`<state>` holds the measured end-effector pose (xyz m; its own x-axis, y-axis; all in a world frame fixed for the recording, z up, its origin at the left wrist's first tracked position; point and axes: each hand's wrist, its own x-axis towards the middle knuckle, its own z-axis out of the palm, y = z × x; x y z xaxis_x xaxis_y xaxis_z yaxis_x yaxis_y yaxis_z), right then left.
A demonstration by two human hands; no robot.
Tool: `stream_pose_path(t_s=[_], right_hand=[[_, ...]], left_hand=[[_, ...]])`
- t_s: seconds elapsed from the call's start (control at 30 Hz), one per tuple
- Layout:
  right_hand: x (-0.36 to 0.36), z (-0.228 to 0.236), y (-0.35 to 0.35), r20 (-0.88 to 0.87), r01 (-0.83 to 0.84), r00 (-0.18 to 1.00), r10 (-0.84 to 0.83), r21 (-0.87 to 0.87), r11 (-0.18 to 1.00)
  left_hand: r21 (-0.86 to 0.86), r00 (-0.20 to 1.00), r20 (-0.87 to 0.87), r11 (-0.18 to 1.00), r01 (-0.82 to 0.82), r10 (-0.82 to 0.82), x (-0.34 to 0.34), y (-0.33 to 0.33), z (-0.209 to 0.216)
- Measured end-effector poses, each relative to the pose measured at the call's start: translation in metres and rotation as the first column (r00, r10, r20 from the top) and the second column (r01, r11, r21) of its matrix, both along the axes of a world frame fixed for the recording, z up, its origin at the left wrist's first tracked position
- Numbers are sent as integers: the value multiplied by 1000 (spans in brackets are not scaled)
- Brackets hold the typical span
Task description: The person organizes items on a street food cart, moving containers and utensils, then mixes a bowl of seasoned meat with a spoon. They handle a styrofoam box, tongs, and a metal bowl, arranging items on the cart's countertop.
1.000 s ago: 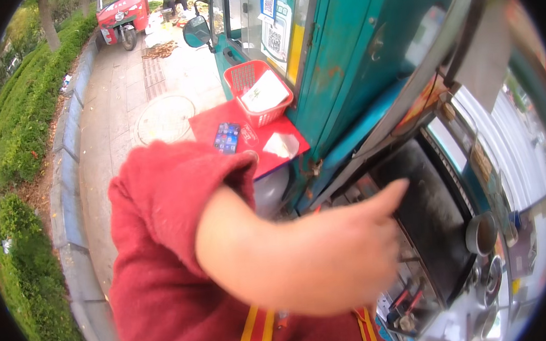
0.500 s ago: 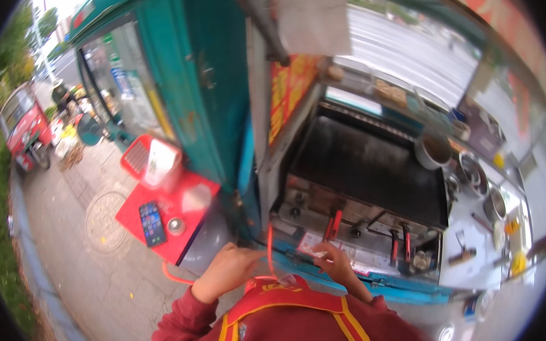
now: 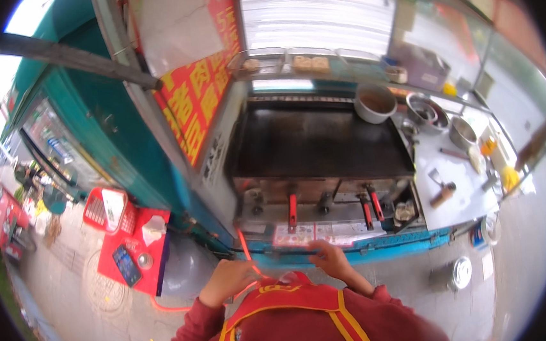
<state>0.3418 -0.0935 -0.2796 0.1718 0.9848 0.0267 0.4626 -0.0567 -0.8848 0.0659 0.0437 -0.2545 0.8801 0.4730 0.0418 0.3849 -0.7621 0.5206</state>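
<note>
So my red apron (image 3: 289, 297) is already on. Left hand (image 3: 231, 280) and right hand (image 3: 331, 259) sit half-curled near its top, can't tell if they're gripping anything. Griddle (image 3: 315, 135)'s just ahead.

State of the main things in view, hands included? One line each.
Left hand: fingers partly bent; hold unclear.
Right hand: fingers curled; hold unclear.
Black rectangular phone: face up, screen lit.
Red plastic basket: open, holding white paper.
Round grey metal pot: uncovered, upright.
Black flat metal griddle: pot at far right corner.
Wooden-handled metal scraper: lying flat.
</note>
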Motion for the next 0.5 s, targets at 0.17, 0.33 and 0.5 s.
stream_pose_path(t_s=[0.17, 0.33, 0.5], right_hand=[[33, -53, -13, -36, 18, 999, -13, 135, 991], [76, -110, -18, -183, 13, 983, -24, -60, 998], [99, -166, 4, 32, -238, 971, 237, -2, 971]], left_hand=[[-12, 972, -222, 997, 73, -74, 27, 0, -83], [-135, 974, -205, 982, -130, 101, 32, -40, -144], [-99, 874, -352, 916, -390, 334, 33, -67, -203]])
